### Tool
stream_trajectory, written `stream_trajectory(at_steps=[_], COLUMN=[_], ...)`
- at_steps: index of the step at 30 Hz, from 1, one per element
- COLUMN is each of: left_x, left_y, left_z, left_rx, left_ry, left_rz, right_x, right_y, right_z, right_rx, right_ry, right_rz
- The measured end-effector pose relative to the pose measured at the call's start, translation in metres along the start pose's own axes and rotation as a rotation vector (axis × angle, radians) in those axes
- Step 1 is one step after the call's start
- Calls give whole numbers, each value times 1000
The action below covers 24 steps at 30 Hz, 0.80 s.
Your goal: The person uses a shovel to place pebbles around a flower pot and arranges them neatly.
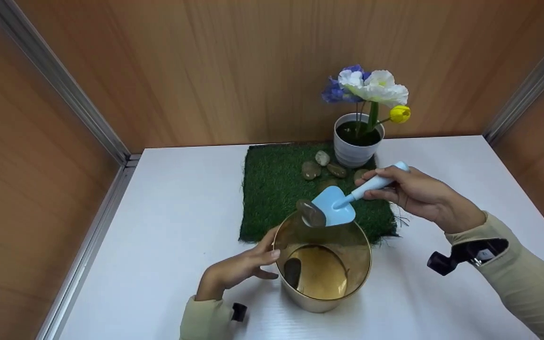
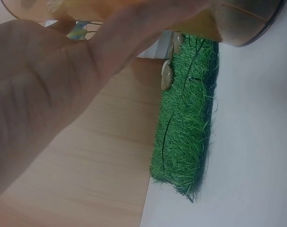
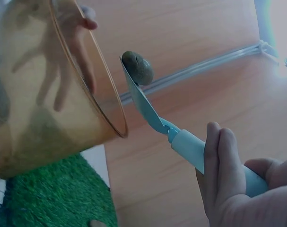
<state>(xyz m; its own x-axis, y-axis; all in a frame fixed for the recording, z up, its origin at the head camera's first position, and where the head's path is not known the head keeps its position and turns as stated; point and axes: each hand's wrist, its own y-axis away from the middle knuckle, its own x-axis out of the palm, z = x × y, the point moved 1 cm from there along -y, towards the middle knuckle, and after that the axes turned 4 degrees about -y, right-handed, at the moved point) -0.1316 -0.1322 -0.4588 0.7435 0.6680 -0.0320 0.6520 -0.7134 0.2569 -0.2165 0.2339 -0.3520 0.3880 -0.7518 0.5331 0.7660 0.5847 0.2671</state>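
My right hand (image 1: 416, 193) grips the white-and-light-blue handle of a small trowel (image 1: 333, 206). A brown stone (image 1: 310, 212) lies at the front of its blade, over the far rim of an amber see-through bucket (image 1: 364, 264). In the right wrist view, the stone (image 3: 137, 68) rests on the tilted blade beside the bucket's mouth. My left hand (image 1: 241, 267) is against the bucket's left side, with its thumb near the rim. Its spread, straight fingers show through the wall in the right wrist view. Inside the bucket, a dark stone (image 1: 292, 272) lies at the left.
A green turf mat (image 1: 267, 193) lies behind the bucket on the white table (image 1: 158, 236). Several stones (image 1: 310, 170) sit on it, before a white pot (image 1: 354, 153) of artificial flowers (image 1: 373, 87). Wooden panels (image 1: 234, 71) stand behind and at both sides.
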Motion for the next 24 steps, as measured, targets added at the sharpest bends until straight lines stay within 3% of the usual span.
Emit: stream_trajectory(at_steps=[11, 24], left_x=[1, 1], left_y=[0, 0], left_z=[-1, -1], left_rx=[-3, 7], left_ry=[-11, 12], left_rz=[-8, 8], right_x=[-12, -39], right_y=[-17, -59], right_z=[14, 3], right_rx=[-22, -101], right_ry=[-167, -319], right_rz=[-186, -307])
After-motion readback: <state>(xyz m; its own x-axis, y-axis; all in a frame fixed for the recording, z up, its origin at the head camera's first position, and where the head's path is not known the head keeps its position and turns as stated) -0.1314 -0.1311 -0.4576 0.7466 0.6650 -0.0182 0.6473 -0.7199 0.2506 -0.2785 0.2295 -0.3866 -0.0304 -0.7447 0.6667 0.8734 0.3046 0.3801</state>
